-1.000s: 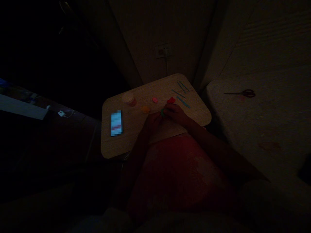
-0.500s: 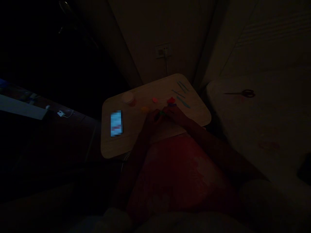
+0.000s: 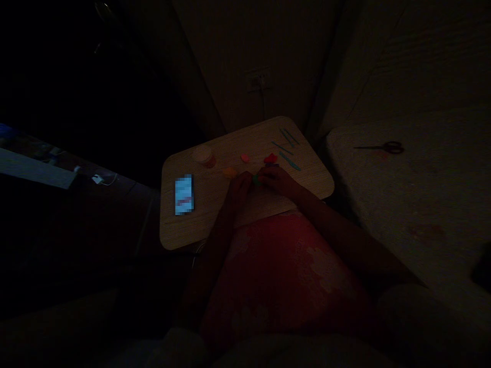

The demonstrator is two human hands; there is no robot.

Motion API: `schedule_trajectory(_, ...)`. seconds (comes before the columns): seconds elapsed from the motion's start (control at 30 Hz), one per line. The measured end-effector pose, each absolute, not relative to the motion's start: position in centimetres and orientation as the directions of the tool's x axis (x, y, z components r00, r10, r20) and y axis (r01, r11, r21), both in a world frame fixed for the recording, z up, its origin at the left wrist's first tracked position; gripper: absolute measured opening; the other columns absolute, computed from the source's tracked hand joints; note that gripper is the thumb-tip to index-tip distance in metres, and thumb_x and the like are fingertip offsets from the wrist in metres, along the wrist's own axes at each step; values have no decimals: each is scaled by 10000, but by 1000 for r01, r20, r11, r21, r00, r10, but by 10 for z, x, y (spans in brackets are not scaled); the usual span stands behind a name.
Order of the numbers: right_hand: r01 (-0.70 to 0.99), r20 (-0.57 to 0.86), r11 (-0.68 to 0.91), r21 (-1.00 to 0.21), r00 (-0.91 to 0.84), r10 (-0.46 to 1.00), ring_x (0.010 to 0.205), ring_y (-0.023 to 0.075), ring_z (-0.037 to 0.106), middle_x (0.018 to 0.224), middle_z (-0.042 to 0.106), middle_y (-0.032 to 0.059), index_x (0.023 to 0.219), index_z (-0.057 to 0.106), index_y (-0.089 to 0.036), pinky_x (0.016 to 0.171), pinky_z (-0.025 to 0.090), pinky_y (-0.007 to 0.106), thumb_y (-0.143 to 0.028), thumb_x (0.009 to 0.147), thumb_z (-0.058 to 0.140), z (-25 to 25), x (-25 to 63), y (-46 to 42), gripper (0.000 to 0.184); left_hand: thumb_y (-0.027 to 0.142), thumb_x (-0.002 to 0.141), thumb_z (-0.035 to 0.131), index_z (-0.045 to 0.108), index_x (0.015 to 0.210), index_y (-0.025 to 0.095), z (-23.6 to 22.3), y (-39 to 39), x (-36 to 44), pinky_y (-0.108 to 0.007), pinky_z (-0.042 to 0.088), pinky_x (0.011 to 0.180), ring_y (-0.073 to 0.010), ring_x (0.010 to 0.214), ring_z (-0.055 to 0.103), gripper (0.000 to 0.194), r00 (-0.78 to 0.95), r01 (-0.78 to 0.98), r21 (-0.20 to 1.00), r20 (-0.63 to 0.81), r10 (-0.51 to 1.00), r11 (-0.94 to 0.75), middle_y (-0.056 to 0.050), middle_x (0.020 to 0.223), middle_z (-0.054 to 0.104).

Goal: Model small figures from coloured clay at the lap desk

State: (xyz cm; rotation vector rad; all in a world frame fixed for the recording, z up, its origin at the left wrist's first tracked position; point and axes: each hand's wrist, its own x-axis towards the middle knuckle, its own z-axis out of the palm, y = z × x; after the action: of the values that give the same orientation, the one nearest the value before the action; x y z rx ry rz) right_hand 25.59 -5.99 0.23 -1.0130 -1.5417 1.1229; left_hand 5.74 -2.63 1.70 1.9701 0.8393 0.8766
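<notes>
Pinching a green lump (image 3: 255, 179) between both hands, over the near half of the table (image 3: 207, 204). Gripping it from one side with the left hand (image 3: 240, 185), fingers curled in, and from the other with the right hand (image 3: 276, 179), fingers bent down over it. Way too dim to make out single fingers, honestly. Can't tell about contact between green lump and table either.

Got an orange lump (image 3: 229, 173) just beyond the left hand, a pink lump (image 3: 244, 158) farther back near the middle, and a red lump (image 3: 270, 158) just past the right hand. Can also spot something dark (image 3: 272, 165) between the red lump and the right hand, too murky to name. Got four teal tools (image 3: 290, 161) scattered beyond the right hand, toward the far right corner. Can see a round tub (image 3: 204, 156) at the back left, plus a phone (image 3: 184, 194) nearer the front left, screen lit up and blurred into blocks.

Off the table: got scissors (image 3: 391, 147) lying on a pale surface (image 3: 399, 194) to the right, and a socket (image 3: 258, 81) with a cord (image 3: 263, 103) hanging down on the wall (image 3: 233, 51) behind.
</notes>
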Motion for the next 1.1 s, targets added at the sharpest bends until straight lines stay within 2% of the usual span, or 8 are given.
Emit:
schedule_trajectory(0.13, 87, 197, 218, -972, -205, 959, 588, 124, 524, 676, 617, -4, 822, 648, -187, 560, 412, 258, -608, 910, 684, 3, 255, -60, 432, 750, 1005, 450, 528, 741, 216, 16, -24, 58, -333, 424, 676, -174, 690, 486, 600, 543, 236, 858, 273, 794, -456, -17, 722, 531)
schedule_trajectory(0.3, 79, 114, 120, -990, -81, 990, 543, 123, 517, 612, 609, -10, 757, 612, -195, 512, 390, 251, -591, 819, 780, 6, 254, -62, 435, 724, 1002, 494, 528, 765, 216, 19, -27, 57, -326, 404, 680, -170, 704, 483, 561, 541, 220, 857, 291, 789, -467, -10, 736, 523)
schedule_trajectory(0.53, -87, 94, 90, -992, -41, 995, 560, 126, 546, 660, 627, -17, 842, 632, -201, 524, 428, 258, -567, 765, 808, 2, 253, -62, 413, 678, 1000, 528, 503, 788, 224, 23, -31, 59, -314, 405, 671, -170, 711, 473, 502, 480, 257, 865, 273, 834, -431, -9, 738, 516)
schedule_trajectory(0.7, 33, 139, 141, -990, -35, 990, 603, 132, 518, 663, 604, -12, 792, 611, -214, 533, 394, 255, -527, 750, 829, 1, 256, -62, 384, 661, 985, 556, 517, 800, 223, 20, -28, 59, -303, 398, 662, -164, 705, 470, 478, 495, 268, 872, 240, 835, -409, -4, 737, 516)
schedule_trajectory(0.93, 151, 225, 228, -962, -37, 974, 645, 142, 499, 686, 591, -3, 804, 637, -201, 572, 378, 264, -458, 787, 753, -1, 256, -60, 283, 549, 969, 628, 554, 843, 212, 17, -26, 60, -291, 420, 687, -154, 735, 508, 368, 520, 282, 870, 216, 826, -405, 6, 784, 557)
schedule_trajectory(1.1, 43, 210, 216, -975, -110, 971, 691, 172, 581, 748, 659, 20, 855, 668, -197, 622, 459, 289, -401, 771, 756, 1, 256, -61, 237, 519, 913, 699, 566, 842, 206, 16, -26, 62, -288, 408, 684, -151, 737, 512, 347, 500, 324, 865, 189, 846, -384, 11, 788, 583)
